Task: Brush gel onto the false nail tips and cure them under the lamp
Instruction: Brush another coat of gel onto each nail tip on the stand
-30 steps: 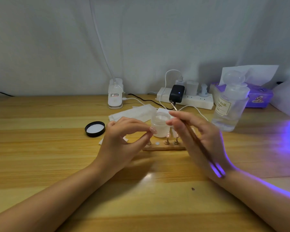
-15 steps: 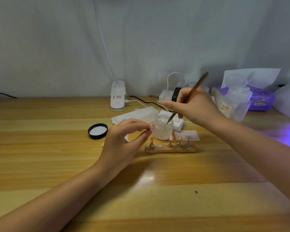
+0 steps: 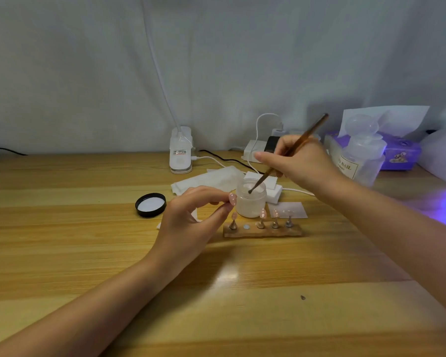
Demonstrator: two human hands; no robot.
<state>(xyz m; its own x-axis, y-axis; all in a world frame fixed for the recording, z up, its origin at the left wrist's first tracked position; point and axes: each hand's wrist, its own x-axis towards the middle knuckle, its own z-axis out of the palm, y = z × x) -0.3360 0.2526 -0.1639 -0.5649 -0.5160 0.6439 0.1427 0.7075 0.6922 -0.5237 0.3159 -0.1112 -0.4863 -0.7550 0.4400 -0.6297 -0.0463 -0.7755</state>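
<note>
head-worn view, facing forward-down, near table (image 3: 62, 253)

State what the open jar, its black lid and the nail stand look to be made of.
Jar: frosted translucent plastic or glass, cloudy and matte. Black lid: likely plastic, glossy rim, white liner inside. Nail stand: looks like wood, brown and grained, with small metallic pegs.

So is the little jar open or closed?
Open. The jar has no lid; the black lid lies beside it, and the brush dips inside.
</note>
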